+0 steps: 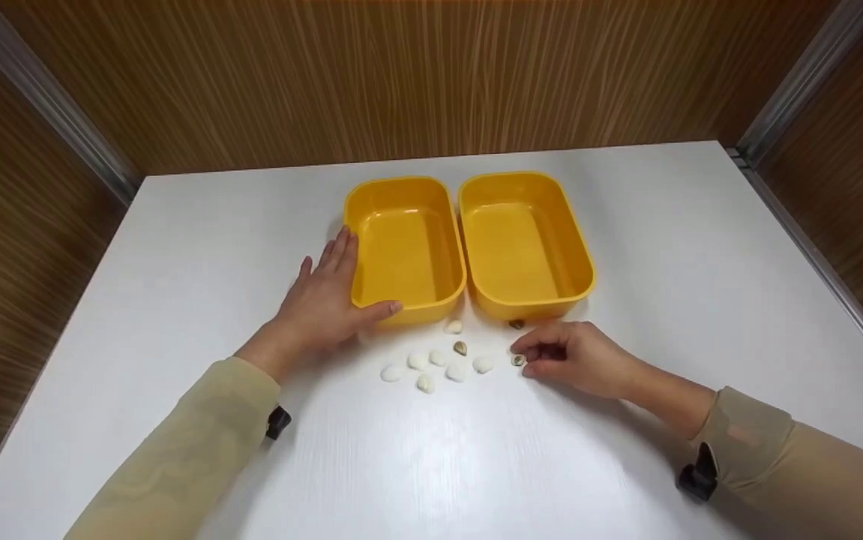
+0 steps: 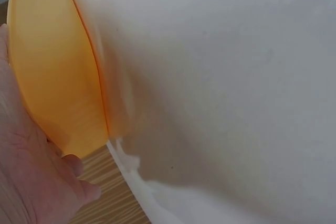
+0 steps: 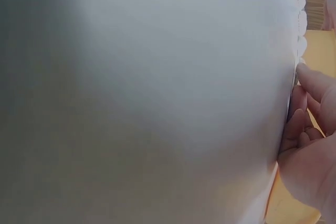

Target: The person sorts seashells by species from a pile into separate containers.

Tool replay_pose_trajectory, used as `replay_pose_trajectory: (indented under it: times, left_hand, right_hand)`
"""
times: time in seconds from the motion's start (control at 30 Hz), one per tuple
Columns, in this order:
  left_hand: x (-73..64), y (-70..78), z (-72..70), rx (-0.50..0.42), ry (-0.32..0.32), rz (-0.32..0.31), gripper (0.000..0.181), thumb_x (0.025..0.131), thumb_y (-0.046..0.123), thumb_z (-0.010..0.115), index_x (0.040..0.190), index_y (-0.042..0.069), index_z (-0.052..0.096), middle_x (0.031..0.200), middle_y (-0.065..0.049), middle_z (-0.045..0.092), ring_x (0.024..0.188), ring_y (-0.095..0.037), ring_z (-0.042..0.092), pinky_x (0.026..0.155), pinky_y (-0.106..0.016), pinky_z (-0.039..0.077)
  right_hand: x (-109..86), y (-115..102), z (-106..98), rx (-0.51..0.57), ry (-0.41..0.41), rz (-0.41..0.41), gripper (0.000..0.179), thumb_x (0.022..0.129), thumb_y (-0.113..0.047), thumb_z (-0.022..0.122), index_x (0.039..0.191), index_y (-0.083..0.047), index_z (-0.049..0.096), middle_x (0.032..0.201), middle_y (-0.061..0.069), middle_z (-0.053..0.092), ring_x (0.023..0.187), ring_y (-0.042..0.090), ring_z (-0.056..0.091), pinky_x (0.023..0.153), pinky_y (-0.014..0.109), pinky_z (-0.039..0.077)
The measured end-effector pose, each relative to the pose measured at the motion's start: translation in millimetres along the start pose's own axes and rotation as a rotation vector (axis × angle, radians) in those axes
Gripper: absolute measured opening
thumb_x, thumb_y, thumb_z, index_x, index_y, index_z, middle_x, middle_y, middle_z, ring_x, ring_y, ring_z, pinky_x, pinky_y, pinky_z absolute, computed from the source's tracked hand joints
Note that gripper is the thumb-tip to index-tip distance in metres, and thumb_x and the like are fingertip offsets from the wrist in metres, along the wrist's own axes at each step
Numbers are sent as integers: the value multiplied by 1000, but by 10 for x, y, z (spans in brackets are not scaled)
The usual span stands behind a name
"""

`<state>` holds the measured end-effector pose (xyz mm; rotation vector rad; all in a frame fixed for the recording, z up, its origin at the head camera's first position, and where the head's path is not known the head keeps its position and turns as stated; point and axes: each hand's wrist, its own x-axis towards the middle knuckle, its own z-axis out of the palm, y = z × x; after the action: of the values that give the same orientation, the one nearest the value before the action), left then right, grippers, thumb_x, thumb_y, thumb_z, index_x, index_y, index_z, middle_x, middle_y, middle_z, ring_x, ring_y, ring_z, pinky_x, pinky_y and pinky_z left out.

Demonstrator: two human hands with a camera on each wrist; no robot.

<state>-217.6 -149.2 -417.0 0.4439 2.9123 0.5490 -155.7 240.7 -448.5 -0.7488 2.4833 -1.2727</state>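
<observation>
The left box [image 1: 405, 255] stands just beside the right box [image 1: 517, 251] on the tabletop [image 1: 401, 465], with a wall [image 1: 431, 82] behind. Shells [image 1: 456, 372] lie in front of both. The left hand [image 1: 319, 304] rests on the left box's left side; the right hand [image 1: 588, 364], before the right box, has one shell [image 1: 518, 360] between its fingers [image 1: 542, 337].

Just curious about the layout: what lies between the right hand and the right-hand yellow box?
In the head view, one small dark piece lies between the right hand and the right-hand yellow box.
</observation>
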Motion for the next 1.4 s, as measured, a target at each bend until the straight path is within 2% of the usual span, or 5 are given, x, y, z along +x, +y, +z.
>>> replay_pose_trajectory:
  times: [0.23, 0.77, 1.0, 1.17, 1.4]
  left_hand:
    - [-35, 4, 6, 3, -9, -8, 124, 92, 82, 55, 169, 7, -6, 177, -8, -11, 164, -30, -1, 128, -59, -1]
    - [-78, 20, -7, 30, -36, -17, 124, 91, 85, 50, 169, 7, -8, 177, -9, -11, 164, -30, -1, 128, -60, -1]
    - [-71, 16, -17, 42, -39, -4, 127, 89, 90, 45, 168, 6, -7, 177, -11, -9, 163, -31, -1, 128, -60, 0]
    - [-78, 21, -30, 43, -50, -15, 129, 86, 95, 40, 168, 7, -9, 177, -9, -11, 163, -30, -3, 128, -59, -1]
    - [-83, 32, -35, 41, -58, -13, 129, 87, 94, 41, 168, 7, -9, 177, -9, -12, 164, -30, -2, 128, -59, -1]
  right_hand:
    - [-22, -11, 51, -1, 17, 2, 23, 90, -10, 87, 112, -8, 80, 97, 0, 76, 86, 12, 66, 77, 19, 55]
    - [-44, -32, 103, 4, 13, -14, 13, 91, -3, 82, 103, -10, 81, 97, 1, 78, 88, 13, 68, 78, 19, 56]
    - [-30, -35, 89, -37, 0, -86, 13, 90, 1, 80, 98, -10, 80, 93, 4, 76, 84, 11, 63, 73, 17, 52]
    - [-26, -21, 103, -95, 12, -131, 14, 88, 1, 81, 94, -11, 78, 87, -3, 70, 80, 13, 59, 69, 19, 49]
    - [-53, -33, 111, -77, 1, -70, 13, 88, -3, 83, 94, -13, 76, 87, -4, 64, 79, 13, 58, 69, 18, 49]
